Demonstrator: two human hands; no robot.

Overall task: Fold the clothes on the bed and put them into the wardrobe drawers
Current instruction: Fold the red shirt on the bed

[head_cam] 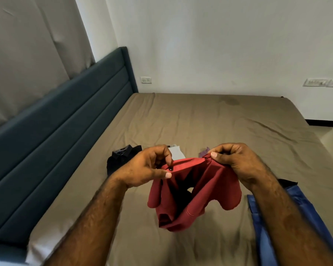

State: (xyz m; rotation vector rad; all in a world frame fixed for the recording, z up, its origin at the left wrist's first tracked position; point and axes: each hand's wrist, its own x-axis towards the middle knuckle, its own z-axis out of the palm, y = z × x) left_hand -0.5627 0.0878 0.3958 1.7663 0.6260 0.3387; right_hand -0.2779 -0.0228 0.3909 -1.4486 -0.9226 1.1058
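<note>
Item 1, red garment [198, 191]: held up over the near-middle of the bed [229, 120], hanging clear of the sheet. Top edge stretched between both hands; a dark button sits at the left corner. I can't read any label on it.

Item 2, left hand [148, 166]: thumb and forefinger pinch the top edge by the button, other fingers curled.

Item 3, right hand [236, 160]: fingers curled, gripping the bunched right corner of the same edge.

Item 4, black shirt [121, 156]: lies on the sheet, left of the hands, partly hidden by the left wrist. Collar tag visible but too small to read.

Item 5, white/grey garment [176, 152]: on the sheet behind the hands, mostly hidden. Small tag at its top, illegible.

Item 6, purple cloth [204, 151]: only a scrap shows, beside the right thumb.

Item 7, blue jeans [265, 227]: along the near right edge of the bed, under the right forearm.

Room to move: far half of the brown sheet is bare, a dark stain near the far edge. Left side bounded by teal headboard [69, 112]; far edge meets the white wall. Wall sockets [146, 80] and switch plate [323, 82], no readable markings.
</note>
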